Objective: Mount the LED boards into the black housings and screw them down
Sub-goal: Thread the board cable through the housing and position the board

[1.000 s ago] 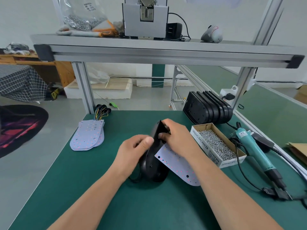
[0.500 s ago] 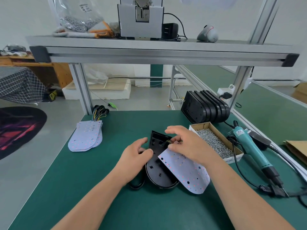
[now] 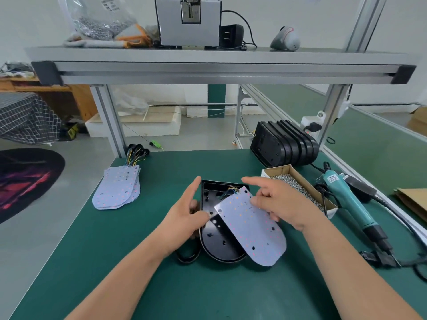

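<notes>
Resting mid-desk, one open black plastic housing [image 3: 219, 236] carries one white LED board [image 3: 251, 227] askew; your left hand [image 3: 184, 220] and right hand [image 3: 277, 204] hover, fingers released.

Both forearms are bare from the lower edge of the picture up to the wrists, with no sleeve, cuff or watch showing on either. The left hand [image 3: 184, 218] and the right hand [image 3: 280, 204] are ungloved, and no ring or band is visible on the fingers that show. The nails that can be seen look short and unpainted.
</notes>
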A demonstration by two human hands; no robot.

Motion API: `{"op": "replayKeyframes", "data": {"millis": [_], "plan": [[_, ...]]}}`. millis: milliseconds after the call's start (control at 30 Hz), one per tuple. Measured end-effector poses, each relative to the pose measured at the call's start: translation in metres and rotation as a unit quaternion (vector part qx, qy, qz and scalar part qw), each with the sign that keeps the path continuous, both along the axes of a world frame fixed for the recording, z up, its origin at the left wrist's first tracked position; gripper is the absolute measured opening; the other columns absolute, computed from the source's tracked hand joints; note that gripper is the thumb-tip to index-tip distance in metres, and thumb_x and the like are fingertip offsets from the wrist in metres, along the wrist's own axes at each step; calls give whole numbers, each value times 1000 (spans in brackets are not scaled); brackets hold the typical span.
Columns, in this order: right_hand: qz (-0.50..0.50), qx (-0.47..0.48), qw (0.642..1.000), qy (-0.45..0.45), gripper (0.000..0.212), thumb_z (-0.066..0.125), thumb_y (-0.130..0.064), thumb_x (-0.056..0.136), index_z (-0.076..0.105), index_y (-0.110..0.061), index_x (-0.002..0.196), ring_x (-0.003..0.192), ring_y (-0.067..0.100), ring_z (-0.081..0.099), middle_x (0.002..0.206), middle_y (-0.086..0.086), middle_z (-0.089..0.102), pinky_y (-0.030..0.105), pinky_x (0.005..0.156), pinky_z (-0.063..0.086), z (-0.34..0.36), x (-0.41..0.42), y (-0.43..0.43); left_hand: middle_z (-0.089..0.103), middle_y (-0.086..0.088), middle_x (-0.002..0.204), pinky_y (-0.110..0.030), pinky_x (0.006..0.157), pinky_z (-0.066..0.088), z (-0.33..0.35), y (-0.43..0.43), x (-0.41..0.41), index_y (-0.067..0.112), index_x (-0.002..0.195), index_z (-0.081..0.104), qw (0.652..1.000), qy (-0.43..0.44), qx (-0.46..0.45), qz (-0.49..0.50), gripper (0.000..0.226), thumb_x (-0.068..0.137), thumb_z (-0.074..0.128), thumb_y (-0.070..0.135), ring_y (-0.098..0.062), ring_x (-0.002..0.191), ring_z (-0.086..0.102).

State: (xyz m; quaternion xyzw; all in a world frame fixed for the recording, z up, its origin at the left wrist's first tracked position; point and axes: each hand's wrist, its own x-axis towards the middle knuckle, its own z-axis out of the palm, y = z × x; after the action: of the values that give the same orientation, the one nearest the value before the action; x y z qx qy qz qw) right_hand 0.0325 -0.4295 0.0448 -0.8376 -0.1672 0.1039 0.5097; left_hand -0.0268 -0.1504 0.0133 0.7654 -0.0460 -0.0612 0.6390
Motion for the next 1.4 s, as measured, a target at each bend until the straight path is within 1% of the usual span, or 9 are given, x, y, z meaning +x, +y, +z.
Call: {"op": "replayKeyframes", "data": {"millis": [133,267,567,800,967,1067,1167,1267,1400], "plan": [[-1,91,995,37,45,65,-3,101,73,-39,128,57,25,45,67,4,49,28,47,45,0,0,5,66,-16,115,-39,71,49,0,4,2,77,138,29,1000,-6,-14,-21,88,72,62,30,-21,82,58],[-12,129,991,41,40,65,3,97,71,-26,124,53,19,49,63,5,52,28,43,46,5,-1,9,73,5,101,-37,67,48,-4,2,6,75,136,34,1000,-16,-13,-5,84,72,63,29,-17,78,61],[-78,123,989,-30,41,62,2,96,68,-30,122,49,18,49,72,-1,58,29,44,43,8,-5,21,66,10,80,-24,54,46,-1,-6,3,83,124,33,999,-31,-16,36,76,81,58,26,-13,64,52],[-92,75,989,-90,37,62,-2,95,65,-28,122,52,25,60,82,-9,61,37,53,52,7,-9,34,66,-14,100,-37,69,44,-6,-14,5,66,150,22,995,-49,70,55,73,87,58,57,-12,69,49],[-93,-8,987,-128,36,67,-10,94,66,-33,122,72,5,58,89,-8,67,28,76,48,4,-7,35,61,-20,94,-39,69,42,-7,-11,6,60,150,27,997,-39,48,54,74,86,60,46,-15,70,45],[-77,-85,977,-179,34,69,-17,92,65,-40,118,78,3,55,98,-16,60,26,80,47,7,-9,32,65,-19,95,-40,70,44,-8,-12,6,60,147,30,997,-25,32,59,73,84,61,40,-18,72,46],[-71,-70,972,-212,28,72,-18,92,69,-35,114,91,2,54,111,-16,47,18,84,43,6,-8,30,72,-19,110,-40,77,45,-6,-15,5,67,131,39,998,-21,-28,61,65,79,65,37,-21,80,54],[-83,-29,975,-202,24,75,-14,92,69,-33,105,98,8,59,114,-8,53,27,92,48,2,-6,31,71,-21,110,-41,84,48,-7,-20,7,67,127,43,995,-21,-75,68,65,74,68,39,-22,87,60],[-66,54,979,-184,27,77,-14,89,71,-36,102,95,8,60,115,-11,63,17,86,45,-4,-5,30,78,-13,107,-51,100,56,-9,-22,8,53,130,47,989,-47,-121,74,58,82,79,47,-30,103,76]]}}
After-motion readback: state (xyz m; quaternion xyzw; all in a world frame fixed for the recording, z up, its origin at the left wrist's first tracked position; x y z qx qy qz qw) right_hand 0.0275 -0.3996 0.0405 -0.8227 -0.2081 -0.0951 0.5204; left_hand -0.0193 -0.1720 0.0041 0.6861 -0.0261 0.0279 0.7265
